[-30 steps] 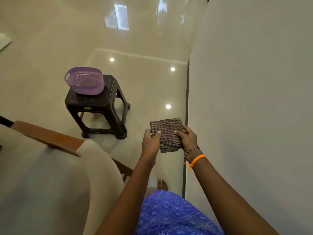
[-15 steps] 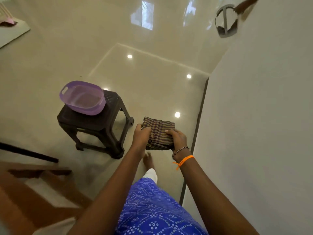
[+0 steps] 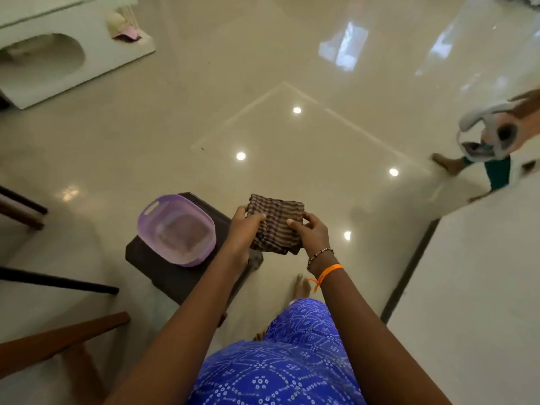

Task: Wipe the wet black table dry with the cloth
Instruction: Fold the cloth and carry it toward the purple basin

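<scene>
Glossy cream floor tiles (image 3: 292,135) spread out under me, throwing back ceiling lights, and the small black table (image 3: 163,267) stood low on them, just ahead of my feet. I held the folded striped cloth (image 3: 276,226) in the air just to the right of that table, above its near right corner and not touching it. My left hand (image 3: 244,229) pinched the cloth's left edge with curled fingers, thumb on top; my right hand (image 3: 311,229) gripped the right edge the same way. Most of the table's top was taken up by a purple plastic basin (image 3: 176,229), which sat on it and left only a dark margin showing. I judged the cloth light, soft and limp, likely to sag unless kept folded into a pad, so a flat palm on its middle would suit wiping best. Whether the tabletop was wet I could not tell from there.
</scene>
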{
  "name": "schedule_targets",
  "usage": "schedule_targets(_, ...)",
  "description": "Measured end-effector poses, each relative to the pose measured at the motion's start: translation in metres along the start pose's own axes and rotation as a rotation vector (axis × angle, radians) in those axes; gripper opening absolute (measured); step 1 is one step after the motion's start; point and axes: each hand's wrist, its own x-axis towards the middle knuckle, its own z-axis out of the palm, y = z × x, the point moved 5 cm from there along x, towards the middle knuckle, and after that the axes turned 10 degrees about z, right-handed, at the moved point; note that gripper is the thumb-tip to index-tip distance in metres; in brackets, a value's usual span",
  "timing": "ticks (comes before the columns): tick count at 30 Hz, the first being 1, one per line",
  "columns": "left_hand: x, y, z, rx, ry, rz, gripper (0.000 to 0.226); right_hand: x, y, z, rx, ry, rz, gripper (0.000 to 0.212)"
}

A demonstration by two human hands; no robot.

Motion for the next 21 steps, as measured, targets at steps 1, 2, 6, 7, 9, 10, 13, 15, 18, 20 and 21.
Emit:
schedule_targets(1, 0.019, 0.005, 0.001, -0.004, 0.031, -0.003, 0.026, 0.019, -0.012, 0.007, -0.021, -0.026, 0.009, 0.035)
schedule_targets(2, 0.038, 0.011, 0.002, -0.003, 0.060, -0.004, 0.025, 0.039, -0.025, 0.014, -0.042, -0.052, 0.019, 0.036)
schedule_targets(6, 0.110, 0.045, 0.008, -0.018, 0.173, 0.002, 0.025, 0.109, -0.083, 0.048, -0.135, -0.205, 0.041, 0.039)
schedule_targets(7, 0.128, 0.055, 0.009, -0.029, 0.207, -0.006, 0.026, 0.126, -0.101, 0.058, -0.170, -0.257, 0.046, 0.042)
schedule_targets(9, 0.157, 0.073, 0.007, -0.065, 0.262, -0.027, 0.029, 0.152, -0.131, 0.077, -0.248, -0.364, 0.066, 0.049)
schedule_targets(10, 0.172, 0.081, 0.006, -0.093, 0.289, -0.026, 0.032, 0.165, -0.147, 0.088, -0.296, -0.420, 0.068, 0.052)
schedule_targets(13, 0.208, 0.101, -0.007, -0.160, 0.402, -0.037, 0.039, 0.194, -0.184, 0.122, -0.433, -0.540, 0.060, 0.056)
schedule_targets(15, 0.224, 0.106, -0.015, -0.214, 0.452, -0.043, 0.042, 0.204, -0.199, 0.141, -0.474, -0.582, 0.049, 0.055)
schedule_targets(18, 0.253, 0.114, -0.041, -0.272, 0.546, -0.075, 0.052, 0.229, -0.215, 0.190, -0.531, -0.642, 0.033, 0.050)
schedule_targets(20, 0.275, 0.116, -0.066, -0.299, 0.628, -0.092, 0.060, 0.245, -0.223, 0.232, -0.576, -0.717, 0.023, 0.049)
schedule_targets(21, 0.287, 0.117, -0.078, -0.310, 0.670, -0.094, 0.062, 0.253, -0.226, 0.253, -0.606, -0.746, 0.015, 0.050)
